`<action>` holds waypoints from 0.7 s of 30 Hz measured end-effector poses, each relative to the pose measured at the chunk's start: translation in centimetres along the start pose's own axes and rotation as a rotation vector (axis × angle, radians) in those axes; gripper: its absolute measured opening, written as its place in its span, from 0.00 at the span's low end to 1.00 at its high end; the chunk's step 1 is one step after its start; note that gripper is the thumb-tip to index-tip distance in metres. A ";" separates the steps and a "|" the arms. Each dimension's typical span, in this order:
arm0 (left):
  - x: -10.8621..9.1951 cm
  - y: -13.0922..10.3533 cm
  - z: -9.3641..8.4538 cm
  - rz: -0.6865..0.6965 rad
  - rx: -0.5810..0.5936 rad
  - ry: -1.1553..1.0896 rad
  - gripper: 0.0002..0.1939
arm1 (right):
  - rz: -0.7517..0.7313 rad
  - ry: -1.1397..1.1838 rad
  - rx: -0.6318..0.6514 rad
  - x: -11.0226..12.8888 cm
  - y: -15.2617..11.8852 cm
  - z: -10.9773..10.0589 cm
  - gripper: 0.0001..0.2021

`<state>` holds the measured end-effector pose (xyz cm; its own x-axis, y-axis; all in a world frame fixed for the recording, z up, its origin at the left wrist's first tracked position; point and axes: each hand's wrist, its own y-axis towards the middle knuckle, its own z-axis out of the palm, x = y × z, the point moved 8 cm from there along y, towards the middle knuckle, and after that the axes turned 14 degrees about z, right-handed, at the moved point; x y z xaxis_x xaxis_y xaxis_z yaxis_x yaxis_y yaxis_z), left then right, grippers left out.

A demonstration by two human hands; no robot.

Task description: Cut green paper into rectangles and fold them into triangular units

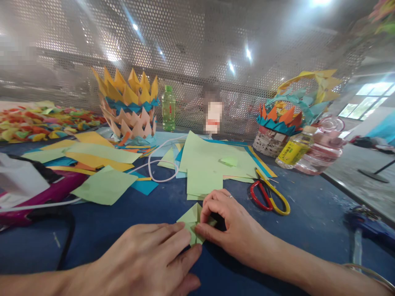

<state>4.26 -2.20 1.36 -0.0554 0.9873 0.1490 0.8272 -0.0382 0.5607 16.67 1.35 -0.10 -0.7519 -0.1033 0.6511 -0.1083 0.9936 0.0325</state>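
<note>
A small pale green paper sheet [194,216], partly folded with a pointed top, lies on the table in front of me. My left hand [154,255] rests over its left and lower edge, fingers stretched out and pressing it down. At the right side, my right hand [226,224] has its thumb and curled fingers pinched on the paper. Both hands hide parts of the folds. Just beyond is a stack of square green paper sheets [205,181], with larger green sheets behind it.
Scissors [268,195] with red and yellow handles lie right of the stack. Loose coloured paper [106,185], a white cable [163,179] and a purple tool [58,191] are left. Paper crowns [129,107], a green bottle [168,109] and a yellow-labelled bottle [294,150] stand behind.
</note>
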 end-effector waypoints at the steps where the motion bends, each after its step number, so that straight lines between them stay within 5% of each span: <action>1: -0.1 0.1 -0.2 0.005 -0.009 0.007 0.15 | -0.001 -0.005 -0.003 0.0 0.0 0.0 0.10; 5: -0.3 0.6 -1.1 0.023 -0.044 0.053 0.21 | -0.008 -0.010 -0.001 0.0 -0.1 0.1 0.11; 14: -0.3 0.9 -2.0 0.043 0.007 0.072 0.14 | -0.008 -0.023 0.005 -0.1 0.0 0.3 0.13; 21: 0.1 1.1 -1.1 0.038 0.006 -0.009 0.21 | -0.014 -0.030 -0.007 -0.1 -0.2 0.2 0.13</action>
<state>4.57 -2.36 2.88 -0.0191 0.9866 0.1622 0.8320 -0.0743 0.5498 16.61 1.19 -0.36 -0.7697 -0.1183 0.6273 -0.1145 0.9923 0.0467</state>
